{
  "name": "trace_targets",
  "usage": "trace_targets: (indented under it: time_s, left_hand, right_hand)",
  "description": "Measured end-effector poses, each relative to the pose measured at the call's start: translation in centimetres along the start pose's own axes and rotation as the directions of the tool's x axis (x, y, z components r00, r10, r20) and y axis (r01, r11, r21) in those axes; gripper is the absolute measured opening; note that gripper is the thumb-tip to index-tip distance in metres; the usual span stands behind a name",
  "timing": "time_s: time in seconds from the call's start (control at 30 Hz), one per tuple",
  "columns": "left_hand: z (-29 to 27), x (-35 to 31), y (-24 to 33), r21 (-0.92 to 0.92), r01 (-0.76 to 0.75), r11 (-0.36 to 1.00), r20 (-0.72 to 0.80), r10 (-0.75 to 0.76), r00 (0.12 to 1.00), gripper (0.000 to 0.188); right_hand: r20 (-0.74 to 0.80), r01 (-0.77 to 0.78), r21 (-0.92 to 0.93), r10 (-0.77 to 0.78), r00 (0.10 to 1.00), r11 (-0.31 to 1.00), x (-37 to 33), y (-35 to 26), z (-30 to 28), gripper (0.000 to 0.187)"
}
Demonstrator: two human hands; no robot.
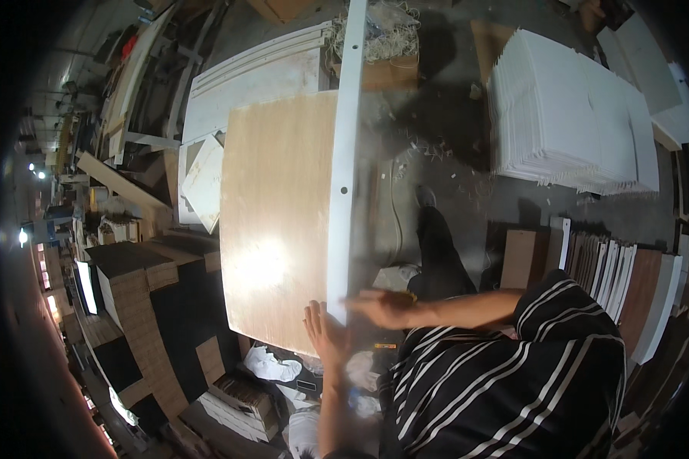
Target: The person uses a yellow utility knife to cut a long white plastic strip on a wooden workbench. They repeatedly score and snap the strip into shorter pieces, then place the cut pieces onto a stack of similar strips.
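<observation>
A wood-grain board (279, 168) lies flat in front of me, a bright glare on its near half. Along its right edge runs a long white strip (344, 153) with dark round holes. My left hand (327, 336) rests at the near end, fingers extended over the board and the strip. From the right, my right hand (384, 308) reaches the strip's outer edge, its fingers drawn together. Slight blur hides whether something small sits between them.
White panels (566, 115) form a tall stack at far right. Upright boards (608, 268) stand at right. Dark-topped stacks (161, 306) fill the left. A box of shredded strips (383, 73) sits beyond the strip. White cloth (274, 364) lies below the board's near edge.
</observation>
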State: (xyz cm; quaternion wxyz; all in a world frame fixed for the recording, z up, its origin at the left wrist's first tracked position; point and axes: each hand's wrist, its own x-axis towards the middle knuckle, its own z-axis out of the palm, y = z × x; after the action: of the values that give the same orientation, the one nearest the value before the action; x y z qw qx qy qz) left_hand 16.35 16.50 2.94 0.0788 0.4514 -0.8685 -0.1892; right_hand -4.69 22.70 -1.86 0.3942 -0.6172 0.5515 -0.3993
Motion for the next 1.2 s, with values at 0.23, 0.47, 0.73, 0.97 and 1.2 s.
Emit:
trace_targets:
  time_s: [0.23,0.47,0.73,0.97,1.2]
  left_hand:
    - [0.9,-0.8,-0.3,-0.034,0.049,0.998,-0.048,-0.051,0.998,0.078]
    - [0.4,-0.9,-0.1,-0.048,0.075,0.996,-0.035,-0.077,0.996,0.076]
    - [0.4,-0.2,0.3,-0.035,0.088,0.995,0.019,-0.088,0.996,0.077]
    - [0.7,0.9,0.1,-0.015,0.102,0.995,0.034,-0.101,0.994,0.078]
    - [1.1,4.2,1.6,-0.054,0.051,0.997,-0.013,-0.052,0.999,0.075]
  right_hand:
    - [-0.775,-0.128,-0.101,0.002,0.632,0.987,16.9,14.4,-20.7,0.038]
    - [-0.76,-0.052,-0.248,-0.161,0.63,0.967,25.3,17.0,-30.8,0.051]
    - [-0.57,0.056,-0.248,-0.192,0.799,0.967,14.5,11.2,-15.5,0.063]
    - [-0.292,0.129,-0.113,-0.157,0.943,0.985,5.0,3.5,-2.0,0.065]
    - [-0.41,0.009,-0.196,-0.09,0.908,0.981,9.0,6.8,-8.5,0.056]
